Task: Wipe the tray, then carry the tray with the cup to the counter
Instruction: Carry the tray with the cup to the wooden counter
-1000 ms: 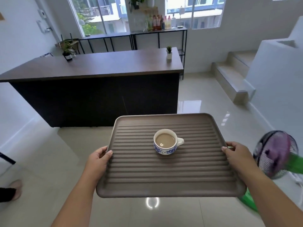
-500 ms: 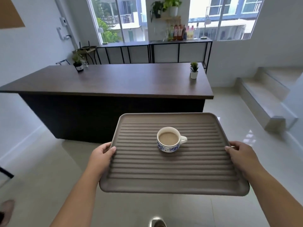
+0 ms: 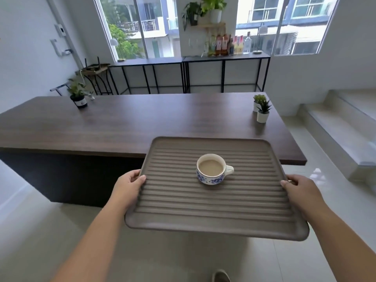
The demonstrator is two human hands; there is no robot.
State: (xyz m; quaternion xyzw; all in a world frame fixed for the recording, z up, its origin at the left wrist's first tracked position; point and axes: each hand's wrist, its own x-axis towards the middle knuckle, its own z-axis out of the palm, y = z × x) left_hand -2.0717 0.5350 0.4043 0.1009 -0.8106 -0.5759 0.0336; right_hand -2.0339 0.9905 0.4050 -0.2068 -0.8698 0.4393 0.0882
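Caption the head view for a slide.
Both hands carry a ridged grey tray with a blue-patterned cup toward the dark wooden counter.

Ridged tray (image 3: pixel 213 204) — upright cup (image 3: pixel 211 169) centred

Matt ribbed plastic tray (image 3: pixel 213 206), glazed ceramic cup (image 3: pixel 210 176), dark wood-grain counter (image 3: pixel 122 127).

You will find no legible text: the black plant pot (image 3: pixel 81 102) label and the bottles (image 3: pixel 227 45) labels are too small to read.
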